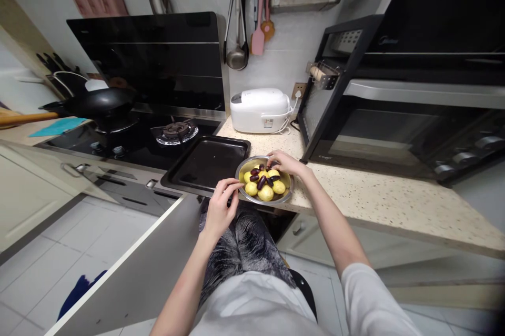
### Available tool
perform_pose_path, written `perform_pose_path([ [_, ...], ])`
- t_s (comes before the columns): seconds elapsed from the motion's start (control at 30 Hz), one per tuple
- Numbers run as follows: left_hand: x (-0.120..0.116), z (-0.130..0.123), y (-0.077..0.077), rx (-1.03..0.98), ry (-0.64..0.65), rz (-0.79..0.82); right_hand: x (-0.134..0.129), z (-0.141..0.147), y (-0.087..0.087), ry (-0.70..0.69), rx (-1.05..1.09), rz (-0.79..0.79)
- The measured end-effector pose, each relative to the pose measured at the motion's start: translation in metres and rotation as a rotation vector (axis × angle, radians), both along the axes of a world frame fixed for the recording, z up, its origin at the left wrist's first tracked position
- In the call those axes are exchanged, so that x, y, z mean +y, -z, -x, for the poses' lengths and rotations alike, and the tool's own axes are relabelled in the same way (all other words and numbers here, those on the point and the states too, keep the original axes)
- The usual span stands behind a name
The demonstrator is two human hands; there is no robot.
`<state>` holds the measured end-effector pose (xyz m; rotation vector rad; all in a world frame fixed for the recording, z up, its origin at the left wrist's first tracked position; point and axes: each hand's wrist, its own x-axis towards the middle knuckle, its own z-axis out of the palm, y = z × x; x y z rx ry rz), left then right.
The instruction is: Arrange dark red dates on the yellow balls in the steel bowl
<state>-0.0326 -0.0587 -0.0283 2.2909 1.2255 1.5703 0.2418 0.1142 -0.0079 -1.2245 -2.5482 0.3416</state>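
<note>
A round metal bowl (291, 186) stands near the counter's front edge. Inside are several peeled yellow potatoes (265, 193), with several dark purple-red oblong pieces (262, 182) scattered on top. At the bowl's left side is my left hand (223, 207), its fingers bent and their tips at the rim. My right hand (284, 162) reaches over the far right rim, fingers curled down among the dark pieces; whether they grip one is hidden. A black baking tray (207, 162) lies just left of the bowl, partly over the stove's edge.
Behind the bowl sits a white rice cooker (260, 110), plugged into the wall. An oven (402, 131) stands to the right. On the stove, a black wok (104, 102) rests left of a bare burner (175, 130). An open cabinet door (138, 273) juts out below, left of my legs.
</note>
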Motion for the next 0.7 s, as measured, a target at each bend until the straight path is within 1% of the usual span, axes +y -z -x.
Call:
perform_pose_path([
  [0.2,0.000,-0.001,0.000,0.015,-0.003,0.000,-0.014,0.004,-0.005,0.023,0.011,-0.085],
  [0.33,0.001,-0.003,0.002,0.020,0.002,0.002,-0.027,0.001,-0.017,0.089,0.015,-0.167],
  [0.43,0.001,-0.005,0.003,0.020,0.007,0.007,-0.042,-0.001,-0.026,0.116,0.006,-0.207],
  [0.6,0.000,-0.007,0.003,0.035,0.018,0.003,-0.069,0.005,-0.035,0.098,-0.024,-0.224],
  [0.7,0.000,-0.008,0.004,0.041,0.022,-0.004,-0.078,0.015,-0.037,0.072,-0.037,-0.218],
])
